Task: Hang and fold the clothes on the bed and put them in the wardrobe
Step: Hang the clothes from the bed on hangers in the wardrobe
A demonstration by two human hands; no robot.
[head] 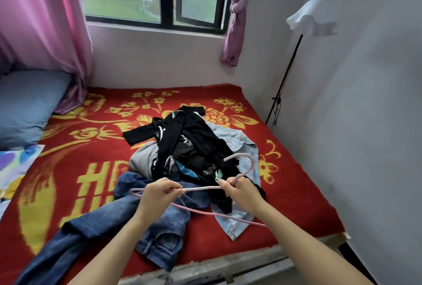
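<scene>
Clothes [187, 145] lie heaped in the middle of the bed [296, 193], just beyond your hands. Black garments [194, 129] are on top, a pale denim shirt [242, 143] lies to the right, and dark jeans [127, 216] trail toward you on the left. You hold a pink wire hanger [201, 187] above the heap's near edge. Your left hand [157, 195] pinches its upper arm. Your right hand [242, 193] curls round the neck below the hook [250, 163], which points away over the black garments. The hanger's long axis runs left to right across you. Your right hand is nearer the black garments, your left nearer the jeans. One hand probably has to release before you can lift a garment.
</scene>
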